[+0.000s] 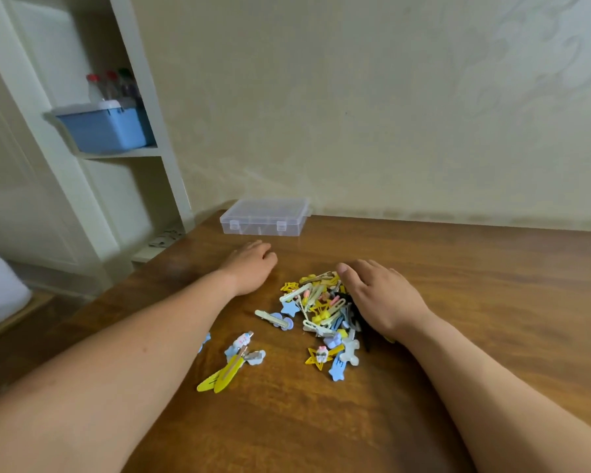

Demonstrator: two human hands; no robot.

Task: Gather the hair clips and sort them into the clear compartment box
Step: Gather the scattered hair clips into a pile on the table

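A pile of several yellow, blue, cream and black hair clips (318, 308) lies on the wooden table (492, 285). A few stray clips (234, 361) lie to the pile's left, near my left forearm. My right hand (379, 298) rests flat against the right side of the pile, fingers straight, covering some clips. My left hand (249, 268) lies palm down on the table left of the pile, fingers loosely bent, holding nothing. The clear compartment box (265, 216) stands closed at the table's far edge against the wall, just beyond my left hand.
A white shelf unit (93, 155) stands left of the table, holding a blue bin (104, 128) with bottles behind it. The table's left edge runs diagonally beside my left forearm. A beige wall borders the far side.
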